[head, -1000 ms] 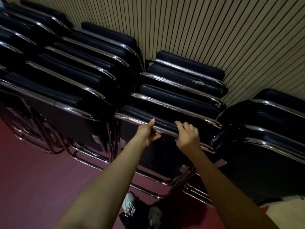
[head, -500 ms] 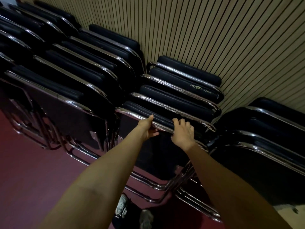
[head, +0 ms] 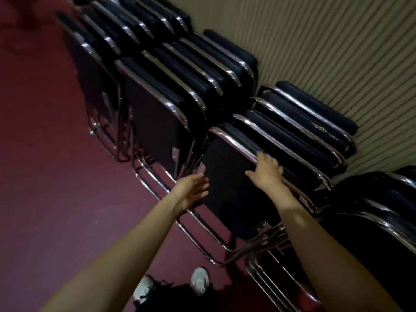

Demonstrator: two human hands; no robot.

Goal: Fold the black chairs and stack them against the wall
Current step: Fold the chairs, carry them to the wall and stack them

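**Grip.** Your right hand [head: 266,171] lies on the top rail [head: 234,143] of the front chair [head: 229,183], with the fingers over the chrome and the thumb spread on the black panel. Whether the fingers hook under the rail is hidden, so do not count it a firm hold. Your left hand [head: 191,190] is slack, fingers straight, at the chair's left edge. Blur prevents a finding on whether it touches or hangs just clear.

**Chair.** It is folded flat, stands on its tube legs [head: 218,264] and leans as the front member of the middle stack [head: 304,131]. That stack leans on the ribbed wall [head: 337,52]. A left stack [head: 157,131] and a right stack [head: 371,221] stand just beside it. In my judgement the chair is placed, or nearly so.

**Handling (assessed, not observed).**
- The frame is steel tube with padded panels, so expect a stiff load of moderate weight.
- The chrome is smooth and probably slippery under a bare palm. The padding gives friction but no structure.
- Take hold on the top rail with your hands set apart, or put one hand on the rail and one on a side tube.
- Keep your fingers out from between this rail and the one behind it, where they could be pinched.

**Risks.** The leg loops nest closely with those behind, and a fouled loop would hold the chair off the stack. The red floor [head: 56,176] looks smooth, so the feet could slide outward. Test the lean before you take your hands away.
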